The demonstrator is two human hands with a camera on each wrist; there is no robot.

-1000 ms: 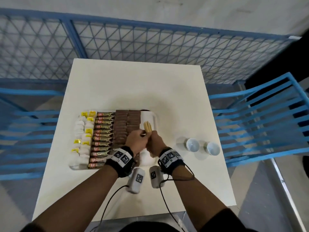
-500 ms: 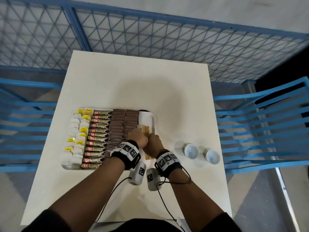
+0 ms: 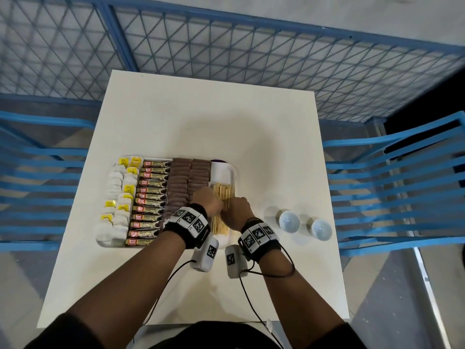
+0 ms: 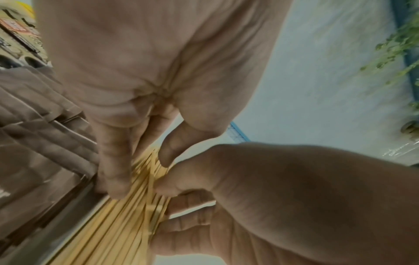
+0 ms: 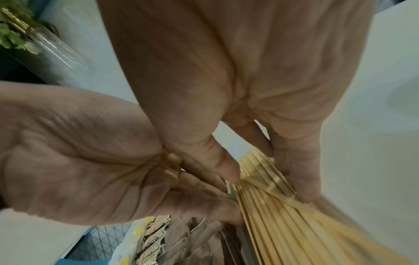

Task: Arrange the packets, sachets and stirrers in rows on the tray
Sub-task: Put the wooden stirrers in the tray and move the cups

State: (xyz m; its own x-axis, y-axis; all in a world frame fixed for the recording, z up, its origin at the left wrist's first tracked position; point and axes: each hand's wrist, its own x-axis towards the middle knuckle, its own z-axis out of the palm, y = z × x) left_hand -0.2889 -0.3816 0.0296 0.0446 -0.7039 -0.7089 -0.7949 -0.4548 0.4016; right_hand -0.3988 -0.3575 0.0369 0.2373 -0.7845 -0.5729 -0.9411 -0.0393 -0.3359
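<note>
Head view, centre of frame: left hand and right hand, fingers curled, together grip the bundle of wooden stirrers lying at the right end of the tray; brown sachets just left; granule packets farther left.

From the head view, both hands cover the middle of the wooden stirrers, so the fingertips and their grip on the sticks are hidden there. The left hand also masks part of the brown sachets. In the right wrist view the stirrers' near ends smear into blur and run off the lower edge. Print on the yellow-tagged tea bags is too small to read.
</note>
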